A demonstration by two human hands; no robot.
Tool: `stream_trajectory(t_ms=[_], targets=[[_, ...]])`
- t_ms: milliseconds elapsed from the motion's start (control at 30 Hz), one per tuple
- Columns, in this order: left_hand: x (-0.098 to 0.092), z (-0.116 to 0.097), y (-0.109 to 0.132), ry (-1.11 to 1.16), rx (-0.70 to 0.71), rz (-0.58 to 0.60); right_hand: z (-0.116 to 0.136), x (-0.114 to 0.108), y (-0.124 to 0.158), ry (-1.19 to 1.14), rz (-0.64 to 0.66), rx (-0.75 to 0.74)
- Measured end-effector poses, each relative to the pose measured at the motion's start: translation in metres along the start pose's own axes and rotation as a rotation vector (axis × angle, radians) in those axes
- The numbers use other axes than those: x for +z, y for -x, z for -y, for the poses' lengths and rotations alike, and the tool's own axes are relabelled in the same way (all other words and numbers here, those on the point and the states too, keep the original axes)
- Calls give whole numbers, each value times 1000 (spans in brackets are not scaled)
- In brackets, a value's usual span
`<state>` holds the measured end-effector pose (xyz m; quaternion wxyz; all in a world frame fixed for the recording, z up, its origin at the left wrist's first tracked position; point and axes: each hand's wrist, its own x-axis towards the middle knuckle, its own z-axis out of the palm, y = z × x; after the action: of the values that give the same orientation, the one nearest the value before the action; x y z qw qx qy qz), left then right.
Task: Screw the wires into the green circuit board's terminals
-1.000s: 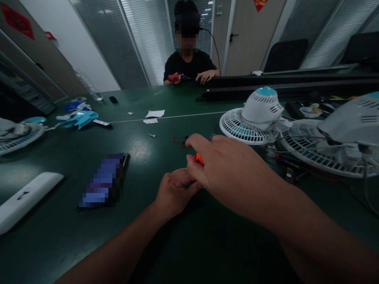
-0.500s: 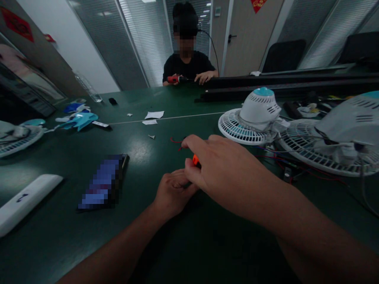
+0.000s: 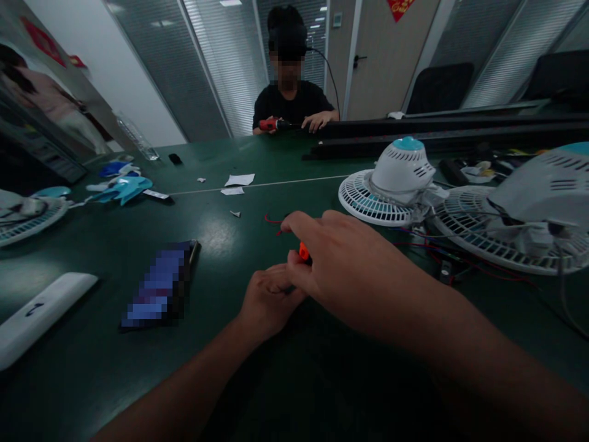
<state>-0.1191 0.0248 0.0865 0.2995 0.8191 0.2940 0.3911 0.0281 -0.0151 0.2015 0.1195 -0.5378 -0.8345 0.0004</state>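
My right hand [image 3: 338, 258] is closed around a small orange-and-black tool [image 3: 304, 252]; only its orange end shows between thumb and forefinger, so its kind is unclear. Just below it, my left hand [image 3: 271, 298] rests low over the table with curled fingers. Its fingertips disappear under the right hand, and whatever they grip is hidden. A thin red wire [image 3: 273, 220] sticks out past the right forefinger onto the green table [image 3: 221, 368].
Two white fan heads [image 3: 400, 178] [image 3: 543, 202] lie at right among loose wires. On the left are a phone [image 3: 159, 285] and a white oblong casing [image 3: 43, 319]. Paper scraps [image 3: 239, 179] lie ahead. Across the table a person [image 3: 294, 101] holds a red power screwdriver [image 3: 271, 124].
My hands have barely moved; slightly more of the orange end shows. At far left, a person in the background has come further into view.
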Motion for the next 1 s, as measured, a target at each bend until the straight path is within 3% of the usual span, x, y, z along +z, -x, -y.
stream_trajectory(t_ms=[367, 833, 1000], targets=[[-1, -4, 0, -55, -110, 17, 0, -2, 1, -92, -5, 11], [-2, -7, -1, -25, -168, 44, -2, -6, 2, 8, 33, -134], [-1, -5, -1, -68, -141, 33, -1, -6, 2, -74, 5, -35]])
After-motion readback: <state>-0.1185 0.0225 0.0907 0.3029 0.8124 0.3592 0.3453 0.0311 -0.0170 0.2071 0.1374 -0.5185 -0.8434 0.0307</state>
